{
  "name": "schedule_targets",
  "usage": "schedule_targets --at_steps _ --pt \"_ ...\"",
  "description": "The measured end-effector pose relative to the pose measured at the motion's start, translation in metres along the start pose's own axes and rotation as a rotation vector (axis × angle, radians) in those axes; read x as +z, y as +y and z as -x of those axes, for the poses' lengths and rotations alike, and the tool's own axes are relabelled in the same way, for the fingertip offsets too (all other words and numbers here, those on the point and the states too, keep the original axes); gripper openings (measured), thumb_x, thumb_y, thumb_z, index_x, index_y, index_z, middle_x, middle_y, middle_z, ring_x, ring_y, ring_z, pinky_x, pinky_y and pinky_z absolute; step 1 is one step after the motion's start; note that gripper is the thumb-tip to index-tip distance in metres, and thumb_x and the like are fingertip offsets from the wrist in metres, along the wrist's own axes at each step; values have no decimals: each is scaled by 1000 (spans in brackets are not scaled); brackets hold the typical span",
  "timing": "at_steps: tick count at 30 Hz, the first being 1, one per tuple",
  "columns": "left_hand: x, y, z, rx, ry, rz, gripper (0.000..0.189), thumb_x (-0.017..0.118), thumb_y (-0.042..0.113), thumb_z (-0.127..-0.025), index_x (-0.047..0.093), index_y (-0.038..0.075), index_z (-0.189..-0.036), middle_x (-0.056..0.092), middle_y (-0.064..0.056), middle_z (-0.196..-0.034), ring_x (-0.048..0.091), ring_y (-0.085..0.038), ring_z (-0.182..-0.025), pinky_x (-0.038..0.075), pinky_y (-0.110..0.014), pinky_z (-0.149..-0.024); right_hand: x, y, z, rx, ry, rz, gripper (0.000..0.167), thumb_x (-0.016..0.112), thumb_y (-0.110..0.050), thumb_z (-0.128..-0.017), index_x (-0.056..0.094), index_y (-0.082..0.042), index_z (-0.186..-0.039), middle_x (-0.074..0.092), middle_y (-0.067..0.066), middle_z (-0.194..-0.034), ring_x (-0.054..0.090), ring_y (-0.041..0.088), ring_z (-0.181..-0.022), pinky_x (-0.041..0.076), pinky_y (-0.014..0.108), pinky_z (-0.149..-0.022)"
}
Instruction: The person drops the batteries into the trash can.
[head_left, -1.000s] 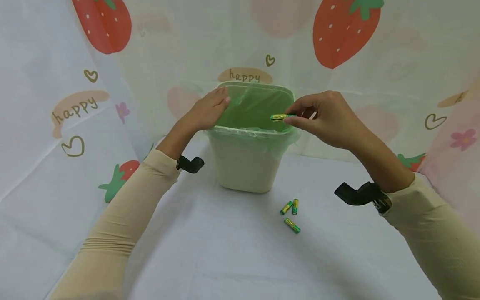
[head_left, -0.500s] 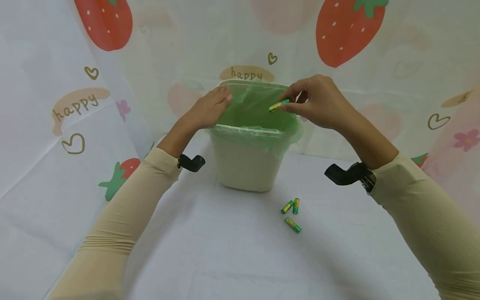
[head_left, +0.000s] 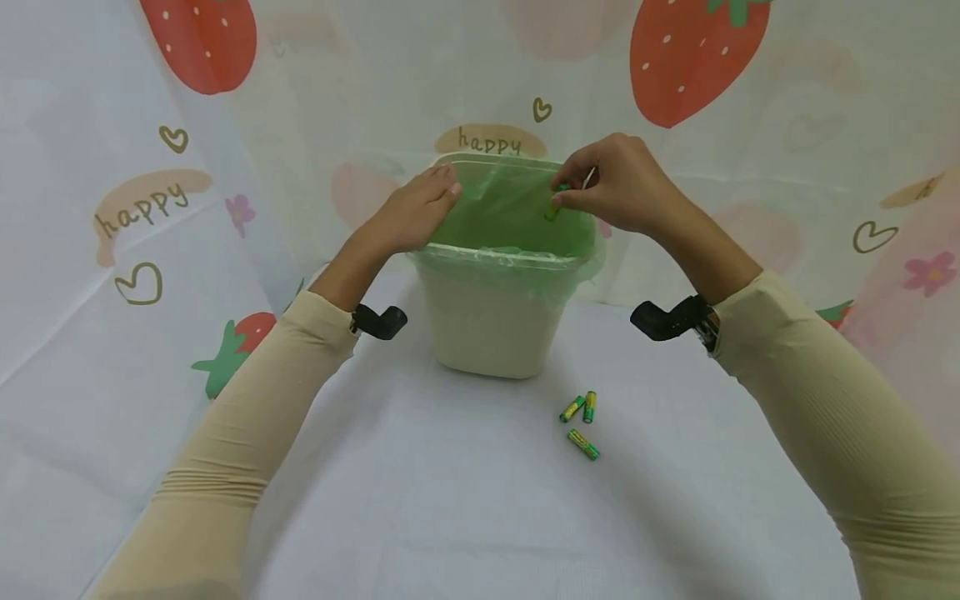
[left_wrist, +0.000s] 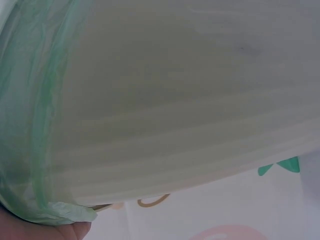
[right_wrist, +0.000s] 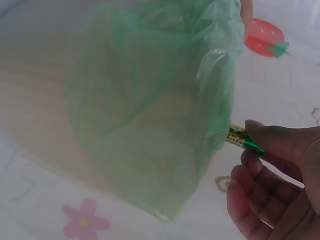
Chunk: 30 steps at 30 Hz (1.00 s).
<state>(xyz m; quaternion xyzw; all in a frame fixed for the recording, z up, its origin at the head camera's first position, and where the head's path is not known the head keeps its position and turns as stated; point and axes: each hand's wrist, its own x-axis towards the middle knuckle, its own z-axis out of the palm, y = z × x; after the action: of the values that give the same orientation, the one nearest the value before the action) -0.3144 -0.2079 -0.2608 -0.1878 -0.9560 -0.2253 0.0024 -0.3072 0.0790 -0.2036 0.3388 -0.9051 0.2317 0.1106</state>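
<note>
A pale trash bin (head_left: pixel 491 325) stands upright with a green plastic liner (head_left: pixel 517 208) folded over its rim. My left hand (head_left: pixel 420 208) grips the bin's left rim. In the left wrist view, its fingers (left_wrist: pixel 45 231) show against the outside, under the liner's edge; the rest is hidden. Over the right part of the bin's opening, my right hand (head_left: pixel 618 183) pinches a green and yellow battery (head_left: pixel 553 208) between thumb and fingers, tilted. The right wrist view shows the same battery (right_wrist: pixel 245 140) partly hidden behind the liner.
Three more batteries (head_left: pixel 582 444) lie on the white tablecloth (head_left: pixel 450 483) in front of the bin, to its right. Behind rises a cloth backdrop (head_left: pixel 360 83) printed with strawberries, hearts and the word "happy".
My right hand has moved up and left with the battery, farther over the bin's opening, and the battery has turned from level to steeply tilted. The left hand stays on the rim.
</note>
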Motion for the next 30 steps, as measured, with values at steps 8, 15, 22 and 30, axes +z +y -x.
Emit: schedule_targets --at_steps 8,15,22,30 --pt "0 1 1 -13 -7 5 61 15 38 -113 3 3 -162 -1 -12 -170 -6 -24 -156 -2 -42 -125 4 4 -8 -2 -1 14 15 75 -15 -93 81 -4 -103 71 8 -81 62 22 -74 45 26 -62" --pt "1 3 1 2 -5 7 61 14 38 -113 3 3 -162 0 -13 -170 -6 -24 -156 -2 -41 -125 5 7 -7 41 -5 21 15 75 -16 -94 81 -4 -102 71 8 -83 59 19 -74 43 27 -59" --pt "0 5 2 -1 -7 1 61 14 38 -113 3 3 -162 0 -13 -170 -6 -24 -156 -2 -42 -125 6 8 -10 59 -9 1 17 76 -16 -93 80 -3 -103 70 7 -81 57 19 -76 40 27 -58" --pt "2 5 2 -3 -10 3 61 14 38 -113 4 2 -162 0 -13 -170 -6 -25 -156 -2 -43 -125 10 14 -12 109 -31 -2 22 72 -16 -96 79 -2 -110 71 12 -88 59 21 -83 44 31 -63"
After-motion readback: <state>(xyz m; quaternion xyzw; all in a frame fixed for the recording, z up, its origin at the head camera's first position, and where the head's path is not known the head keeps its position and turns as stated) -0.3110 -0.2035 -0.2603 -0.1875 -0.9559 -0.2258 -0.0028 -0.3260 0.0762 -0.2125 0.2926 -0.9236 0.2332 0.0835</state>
